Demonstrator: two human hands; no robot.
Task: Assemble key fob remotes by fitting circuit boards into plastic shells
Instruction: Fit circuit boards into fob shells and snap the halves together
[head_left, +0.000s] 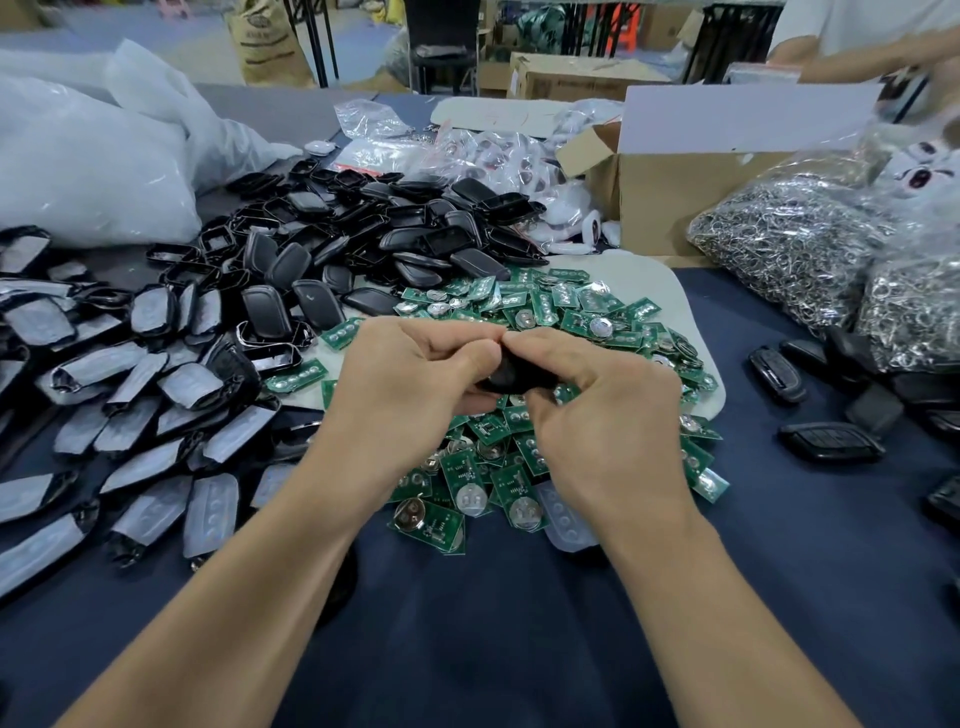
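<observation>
Forearms meet over dark blue tablecloth (519, 623). Fingers of left hand (410, 374) and right hand (602, 400) curl round one black shell (506, 376), thumbs touching on top, just above heap of green circuit boards (519, 467). Beyond, pile of empty shells (363, 234); bagged key rings (789, 249) far right.

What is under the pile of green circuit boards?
A pale grey rounded mat shows under the pile of green circuit boards; nearer boards spill onto the dark blue tablecloth. What lies beneath the pile's middle is covered.
</observation>
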